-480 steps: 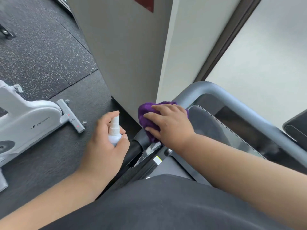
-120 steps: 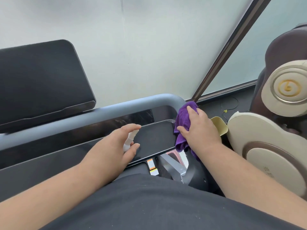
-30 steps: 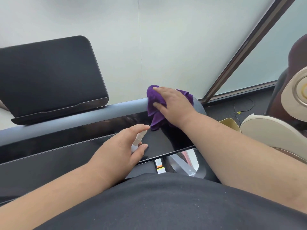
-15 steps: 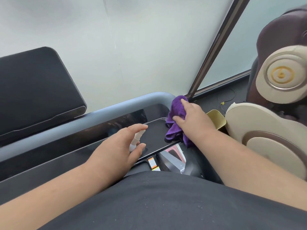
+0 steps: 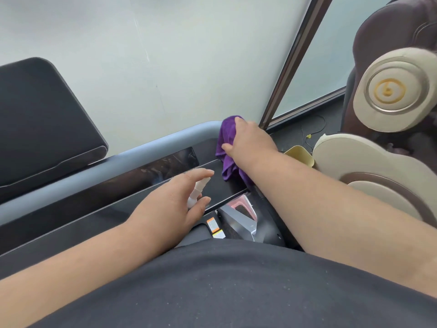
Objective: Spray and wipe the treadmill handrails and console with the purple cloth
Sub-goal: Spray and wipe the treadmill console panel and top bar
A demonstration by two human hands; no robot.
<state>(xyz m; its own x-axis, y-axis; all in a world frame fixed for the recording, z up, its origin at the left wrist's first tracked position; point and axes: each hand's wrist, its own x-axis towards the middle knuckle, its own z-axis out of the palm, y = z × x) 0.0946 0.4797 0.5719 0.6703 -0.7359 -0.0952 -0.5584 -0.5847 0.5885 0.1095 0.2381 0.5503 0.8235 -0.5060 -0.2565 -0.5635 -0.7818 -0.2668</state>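
My right hand [image 5: 250, 143] presses the purple cloth [image 5: 227, 147] against the right corner of the treadmill's grey handrail [image 5: 165, 140], where it bends toward me. Part of the cloth hangs down over the glossy black console [image 5: 142, 183]. My left hand [image 5: 172, 204] hovers over the console's right part and grips a small white spray bottle [image 5: 197, 191]; its nozzle points toward the cloth and my index finger lies over its top. The black screen panel [image 5: 42, 119] rises at the left behind the rail.
A brown and cream massage chair [image 5: 378, 129] stands close on the right. A small yellow bin [image 5: 299, 156] sits on the floor between it and the treadmill. A frosted glass wall with a dark frame post [image 5: 293, 65] is straight ahead.
In the last second my right hand slid the cloth from the top rail round to its right corner. My left hand kept the bottle over the console.
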